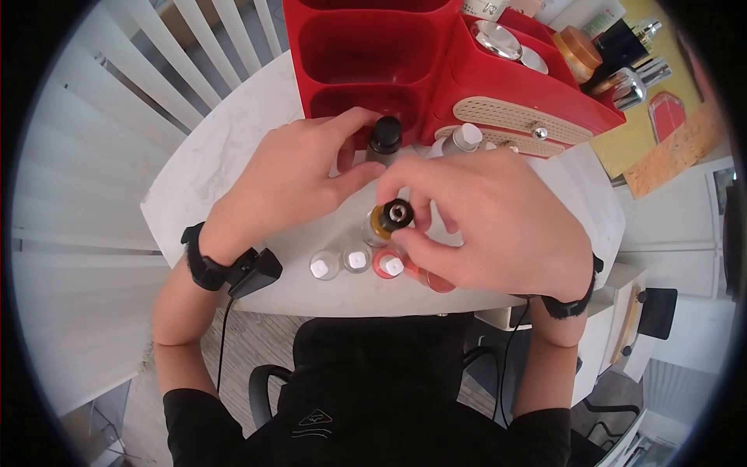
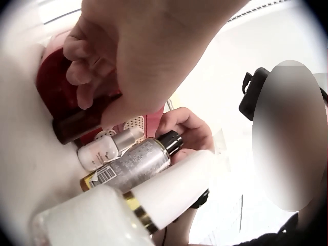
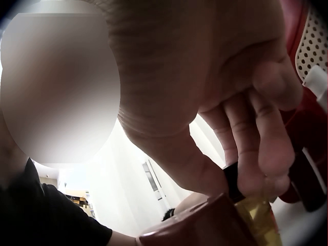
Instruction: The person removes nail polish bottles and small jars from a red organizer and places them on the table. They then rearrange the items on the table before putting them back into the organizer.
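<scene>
While our right hand (image 1: 490,226) pinches the black ribbed cap of a small amber-gold glass bottle (image 1: 387,219), our left hand (image 1: 292,183) curls its fingers round a dark brown bottle with a black cap (image 1: 384,140). We take the red plastic organiser (image 1: 373,54) as our landmark: the dark bottle stands on the white marble tabletop (image 1: 218,156) right against the organiser's near edge, and the amber-gold bottle is held just nearer to us than that. From the left wrist we see the amber-gold bottle (image 2: 130,166) lying across the view with a barcode label, our right fingertips on its cap, and a small white bottle with a silvery cap (image 2: 105,148) between it and the organiser.

Nearer to us still stands a row of small vials: two clear ones with white caps (image 1: 340,263), one pinkish-orange with a white cap (image 1: 387,265), and another reddish one mostly hidden under our right hand.

We judge the step in hand to be sorting these bottles at the organiser, with both hands gripping one each. The next move would call for lifting a bottle clear of its neighbours without knocking the vial row, then steering it over the organiser's wall into one of the open compartments. Whether the amber-gold bottle's base rests on the tabletop we cannot tell.
</scene>
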Motion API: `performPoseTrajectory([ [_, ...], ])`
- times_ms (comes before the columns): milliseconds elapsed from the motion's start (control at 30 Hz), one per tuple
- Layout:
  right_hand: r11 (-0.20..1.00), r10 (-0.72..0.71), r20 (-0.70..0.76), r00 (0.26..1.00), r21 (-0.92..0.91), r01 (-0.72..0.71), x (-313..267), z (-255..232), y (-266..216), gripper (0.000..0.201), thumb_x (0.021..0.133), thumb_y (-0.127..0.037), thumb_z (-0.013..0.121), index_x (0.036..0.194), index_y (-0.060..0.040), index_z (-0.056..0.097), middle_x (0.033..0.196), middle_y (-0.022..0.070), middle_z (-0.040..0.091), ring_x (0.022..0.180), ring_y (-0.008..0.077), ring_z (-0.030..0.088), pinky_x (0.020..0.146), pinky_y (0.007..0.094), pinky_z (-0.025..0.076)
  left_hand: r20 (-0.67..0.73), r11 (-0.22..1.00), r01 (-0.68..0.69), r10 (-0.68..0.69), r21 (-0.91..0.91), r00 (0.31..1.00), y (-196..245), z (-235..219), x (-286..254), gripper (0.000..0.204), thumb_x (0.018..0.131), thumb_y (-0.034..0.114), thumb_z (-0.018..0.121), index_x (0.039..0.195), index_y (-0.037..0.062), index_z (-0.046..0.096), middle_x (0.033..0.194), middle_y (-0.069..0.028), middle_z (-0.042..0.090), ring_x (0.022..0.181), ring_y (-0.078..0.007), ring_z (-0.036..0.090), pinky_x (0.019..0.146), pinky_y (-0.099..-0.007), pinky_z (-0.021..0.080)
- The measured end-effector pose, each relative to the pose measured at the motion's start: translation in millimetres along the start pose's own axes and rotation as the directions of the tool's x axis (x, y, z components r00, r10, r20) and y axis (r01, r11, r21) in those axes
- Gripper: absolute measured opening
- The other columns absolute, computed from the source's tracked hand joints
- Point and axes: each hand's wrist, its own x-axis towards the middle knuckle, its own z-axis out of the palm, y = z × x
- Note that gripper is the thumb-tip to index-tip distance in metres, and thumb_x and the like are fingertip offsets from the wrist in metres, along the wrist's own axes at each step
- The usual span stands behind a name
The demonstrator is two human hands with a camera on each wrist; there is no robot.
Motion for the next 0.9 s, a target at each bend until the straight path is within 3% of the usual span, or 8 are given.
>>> performPoseTrajectory([
  [200, 0.971, 0.04, 0.198, 0.979, 0.222, -0.085, 0, -5, 4, 0.017, 0.095, -0.015, 0.073, 0.109, -0.0067, 0.069, 0.073, 0.0043, 0.075, 0.066, 0.0272, 0.073, 0.063, 0.043, 0.054, -0.07, 0.996, -0.061, 0.066, 0.068, 0.995, -2, 3, -2, 0.038, 0.093, 0.019, 0.081, 0.128, 0.0111, 0.067, 0.086, -0.0033, 0.074, 0.067, -0.0255, 0.066, 0.065, -0.0376, 0.051],
  [267, 0.982, -0.031, -0.044, 0.999, 0.184, 0.039, -12, -12, 9, 0.025, 0.095, -0.017, 0.078, 0.118, -0.0094, 0.071, 0.073, 0.0053, 0.073, 0.063, 0.0264, 0.071, 0.062, 0.0418, 0.052, -0.09, 0.989, -0.088, 0.099, 0.117, 0.991, 0, -5, -7, 0.037, 0.092, 0.019, 0.082, 0.126, 0.0112, 0.068, 0.087, -0.0028, 0.074, 0.066, -0.0241, 0.066, 0.063, -0.0367, 0.051],
  [300, 0.982, -0.031, -0.045, 0.999, 0.183, 0.038, -17, -17, 9, 0.025, 0.095, -0.017, 0.078, 0.118, -0.0094, 0.071, 0.073, 0.0053, 0.073, 0.063, 0.0264, 0.071, 0.062, 0.0418, 0.052, -0.05, 0.989, -0.084, 0.091, 0.12, 0.995, 2, -12, -11, 0.037, 0.091, 0.019, 0.083, 0.125, 0.0104, 0.069, 0.089, -0.0035, 0.075, 0.064, -0.0227, 0.065, 0.062, -0.035, 0.051],
  [367, 0.973, 0.229, -0.244, 0.942, 0.052, -0.223, -24, -27, 9, 0.036, 0.094, -0.013, 0.083, 0.129, -0.0129, 0.076, 0.075, 0.0028, 0.07, 0.057, 0.0178, 0.063, 0.056, 0.0312, 0.046, -0.009, 0.989, -0.083, 0.084, 0.124, 0.996, 4, -27, -19, 0.037, 0.09, 0.019, 0.083, 0.124, 0.0096, 0.07, 0.091, -0.0043, 0.076, 0.063, -0.0214, 0.064, 0.062, -0.0333, 0.051],
  [400, 0.974, 0.198, -0.295, 0.935, -0.043, -0.22, -25, -25, 17, 0.043, 0.092, -0.011, 0.085, 0.133, -0.0133, 0.074, 0.075, 0.0034, 0.069, 0.056, 0.0172, 0.062, 0.054, 0.0309, 0.044, 0.045, 0.996, -0.065, 0.062, 0.057, 0.997, 4, -33, -24, 0.037, 0.089, 0.017, 0.084, 0.123, 0.0083, 0.072, 0.093, -0.0056, 0.077, 0.064, -0.021, 0.065, 0.062, -0.0319, 0.051],
  [633, 0.957, 0.206, -0.322, 0.924, -0.133, -0.259, -14, 8, 36, 0.037, 0.093, -0.013, 0.084, 0.128, -0.0142, 0.072, 0.074, 0.0077, 0.071, 0.062, 0.0237, 0.07, 0.058, 0.0355, 0.049, 0.347, 0.977, 0.009, 0.068, -0.215, 0.935, -1, -52, -35, 0.041, 0.083, 0.007, 0.087, 0.122, 0.0051, 0.077, 0.104, -0.0088, 0.08, 0.085, -0.0215, 0.075, 0.064, -0.029, 0.055],
  [733, 0.962, 0.123, -0.363, 0.924, -0.184, -0.201, -15, 14, 39, 0.032, 0.093, -0.014, 0.083, 0.122, -0.0133, 0.071, 0.074, 0.0089, 0.073, 0.065, 0.0259, 0.072, 0.06, 0.0364, 0.052, 0.466, 0.987, 0.051, 0.027, -0.154, 0.884, -3, -59, -34, 0.042, 0.083, 0.008, 0.089, 0.123, 0.0046, 0.077, 0.108, -0.0094, 0.081, 0.092, -0.022, 0.076, 0.065, -0.0289, 0.057],
  [900, 0.992, 0.057, -0.228, 0.972, -0.093, -0.08, -18, 2, 28, 0.027, 0.093, -0.01, 0.081, 0.117, -0.0128, 0.072, 0.084, 0.0051, 0.074, 0.066, 0.0229, 0.072, 0.064, 0.0327, 0.055, 0.453, 0.969, 0.021, 0.096, -0.247, 0.886, -8, -54, -36, 0.044, 0.083, 0.01, 0.09, 0.125, 0.0047, 0.078, 0.109, -0.0092, 0.081, 0.092, -0.0213, 0.076, 0.066, -0.0286, 0.057],
])
